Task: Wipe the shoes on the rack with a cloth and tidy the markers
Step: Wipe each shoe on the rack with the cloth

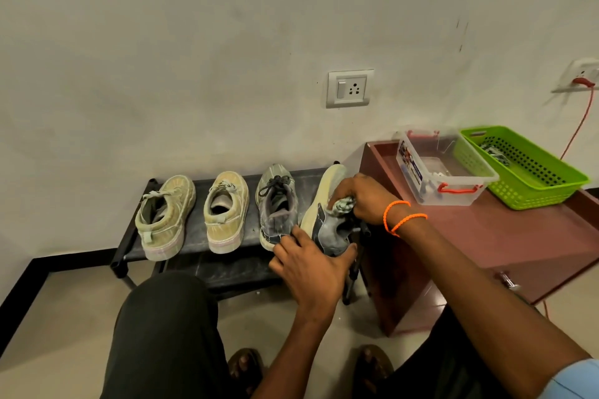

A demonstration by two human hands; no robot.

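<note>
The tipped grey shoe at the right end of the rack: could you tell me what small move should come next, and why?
Probably draw the cloth along the pale sole. The right hand grips it bunched against the grey shoe, which the left hand holds tipped on its side, sole exposed.

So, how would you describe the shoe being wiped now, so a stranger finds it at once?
Look at the black shoe rack against the wall, holding four shoes. It is the rightmost shoe, next to the reddish cabinet. Unlike the others, it is tipped on its side, pale sole showing, held by both hands.
</note>
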